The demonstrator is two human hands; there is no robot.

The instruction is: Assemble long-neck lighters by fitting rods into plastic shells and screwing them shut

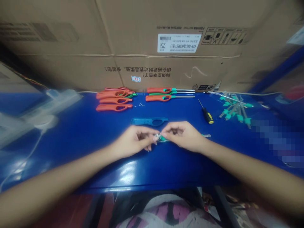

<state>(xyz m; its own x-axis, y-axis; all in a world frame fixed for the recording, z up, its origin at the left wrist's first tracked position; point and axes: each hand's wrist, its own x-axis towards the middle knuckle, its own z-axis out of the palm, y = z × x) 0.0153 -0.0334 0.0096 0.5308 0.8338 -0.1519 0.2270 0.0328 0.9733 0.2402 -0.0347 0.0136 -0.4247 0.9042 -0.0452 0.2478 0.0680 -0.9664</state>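
My left hand (137,139) and my right hand (181,135) meet over the middle of the blue table (83,133). Both pinch a small lighter part (161,136) with a green body and a metal tube that sticks out to the right past my right hand. The fingertips of both hands are closed on it, and it hovers just above the table. Just behind the hands lies a blue lighter shell half (149,121), flat and apart from them.
Orange lighter shells (114,99) lie at the back left, assembled orange and green lighters (169,94) at the back middle. A yellow-handled screwdriver (206,112) and a heap of green-tipped metal tubes (235,109) are on the right. A large cardboard box (152,44) stands behind. A white device with a cable (45,110) sits left.
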